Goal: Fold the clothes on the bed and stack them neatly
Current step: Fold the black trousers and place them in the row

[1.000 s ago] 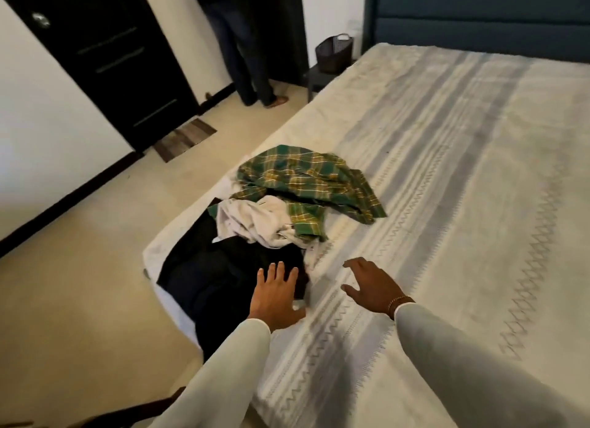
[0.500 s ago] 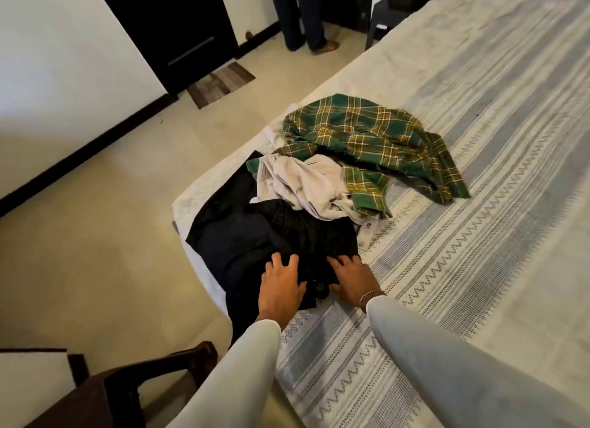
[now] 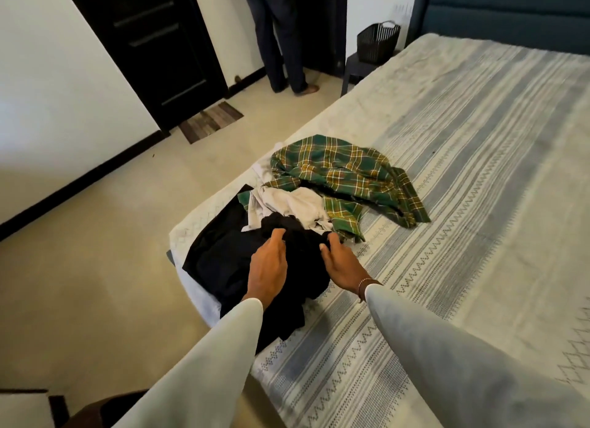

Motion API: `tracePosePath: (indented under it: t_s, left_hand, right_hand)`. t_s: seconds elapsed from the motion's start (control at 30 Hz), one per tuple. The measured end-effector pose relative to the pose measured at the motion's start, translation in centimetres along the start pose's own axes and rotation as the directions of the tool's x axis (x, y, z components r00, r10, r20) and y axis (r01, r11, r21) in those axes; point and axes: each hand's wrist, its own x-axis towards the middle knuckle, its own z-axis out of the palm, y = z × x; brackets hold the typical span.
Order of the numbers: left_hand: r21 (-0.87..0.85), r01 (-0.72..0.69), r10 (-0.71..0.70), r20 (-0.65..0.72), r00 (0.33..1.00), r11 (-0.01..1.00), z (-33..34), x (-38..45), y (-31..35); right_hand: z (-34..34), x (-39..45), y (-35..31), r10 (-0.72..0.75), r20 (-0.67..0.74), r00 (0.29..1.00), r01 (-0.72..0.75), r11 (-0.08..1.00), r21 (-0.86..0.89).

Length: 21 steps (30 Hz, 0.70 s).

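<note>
Folding barely starting: left hand [image 3: 267, 265] and right hand [image 3: 341, 261] both gripping bunched black garment [image 3: 230, 255] at bed [image 3: 479, 204] corner, fingers curled in. Lying crumpled just beyond: white garment [image 3: 293, 207], plaid shirt [image 3: 344, 169]. Nothing stacked yet.

A home bedroom is showing here: a bed [image 3: 463, 178] under a striped cover is filling the right, a padded headboard [image 3: 510, 15] upper right, a dark door [image 3: 150, 44] upper left.
</note>
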Motion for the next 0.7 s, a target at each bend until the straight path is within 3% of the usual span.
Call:
tracePosePath:
  t_s: [0.17, 0.27, 0.4, 0.43, 0.57, 0.7]
  left_hand:
    - [-0.061, -0.094, 0.087, -0.098, 0.991, 0.994, -4.8, 3.4, 6.6]
    - [-0.058, -0.196, 0.186, -0.146, 0.972, 0.979, -8.0, 5.2, 10.5]
    - [-0.058, -0.317, 0.300, -0.199, 0.933, 0.947, -12.1, 6.9, 18.0]
    - [-0.063, -0.365, 0.342, -0.230, 0.911, 0.929, -13.0, 7.0, 19.8]
    - [-0.078, -0.618, 0.558, -0.355, 0.750, 0.782, -17.4, 7.7, 29.1]
    - [0.003, -0.700, 0.661, -0.332, 0.673, 0.714, -21.7, 8.7, 35.0]
  right_hand:
    - [-6.0, -0.8, -4.5, 0.033, -0.119, 0.992, -0.021, 0.995, 0.100]
    - [-10.5, -1.9, -7.8, -0.063, -0.236, 0.970, 0.070, 0.997, 0.023]
    - [-16.6, -3.1, -12.6, -0.226, -0.132, 0.965, 0.211, 0.970, -0.122]
    - [-17.5, -3.3, -13.5, -0.223, -0.143, 0.964, 0.207, 0.971, -0.119]
    - [-24.2, -4.5, -16.8, -0.185, -0.406, 0.895, 0.127, 0.978, -0.166]
    - [-32.9, -7.9, -19.3, -0.174, -0.540, 0.823, 0.097, 0.981, -0.168]
